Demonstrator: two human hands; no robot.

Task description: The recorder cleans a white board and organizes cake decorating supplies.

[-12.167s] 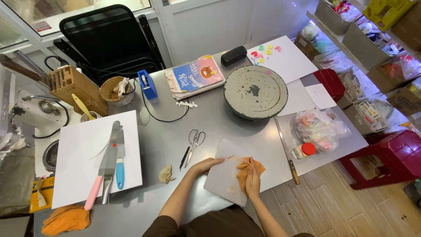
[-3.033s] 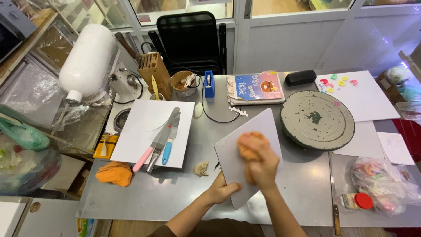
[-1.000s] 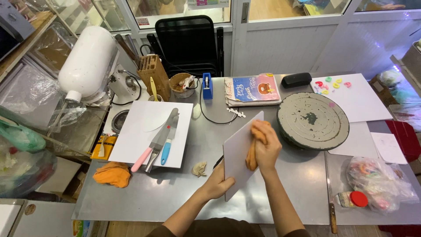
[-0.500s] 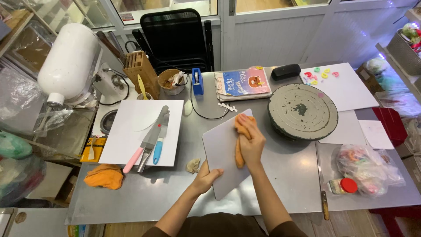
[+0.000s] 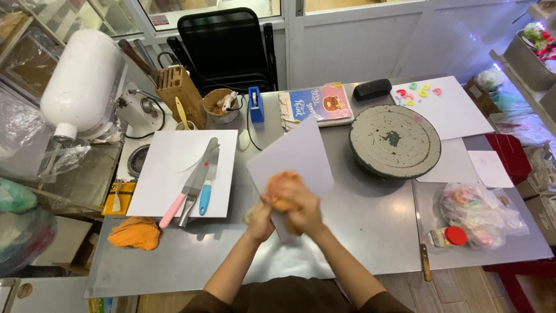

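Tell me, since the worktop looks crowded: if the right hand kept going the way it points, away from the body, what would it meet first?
Probably the orange cloth against the grey board it already presses; the right hand is blurred.

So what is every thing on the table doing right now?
Left hand: under the board's lower edge, grip blurred.
Right hand: pressing the orange cloth.
Grey board: tilted up off the table.
Turntable: flat, smeared, bare.
Spatulas: lying on the white board.
Second orange cloth: crumpled, untouched.
Red-lidded jar: lying down, closed.
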